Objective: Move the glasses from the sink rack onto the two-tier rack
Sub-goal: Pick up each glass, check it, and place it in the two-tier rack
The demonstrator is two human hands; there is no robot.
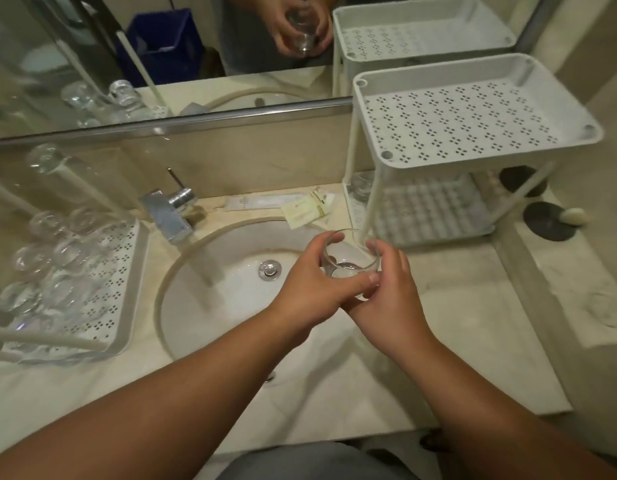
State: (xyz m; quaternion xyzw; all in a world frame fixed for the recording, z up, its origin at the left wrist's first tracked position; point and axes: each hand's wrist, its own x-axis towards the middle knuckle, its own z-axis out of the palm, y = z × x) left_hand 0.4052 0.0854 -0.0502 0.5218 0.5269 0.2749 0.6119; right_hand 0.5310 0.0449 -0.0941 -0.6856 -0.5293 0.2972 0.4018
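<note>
While cupped — glass [348, 263], both hands

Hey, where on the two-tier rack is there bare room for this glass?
The top tier is bare from rim to rim. The bottom tier holds one glass at its back-left corner; the rest shows bare. The sink rack is crowded.

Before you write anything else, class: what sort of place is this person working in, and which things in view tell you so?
Most likely a bathroom, perhaps a hotel's. A round sink with a tap is set into a pale counter, a wide mirror runs behind it, and small toiletry packets lie beside the basin.
</note>
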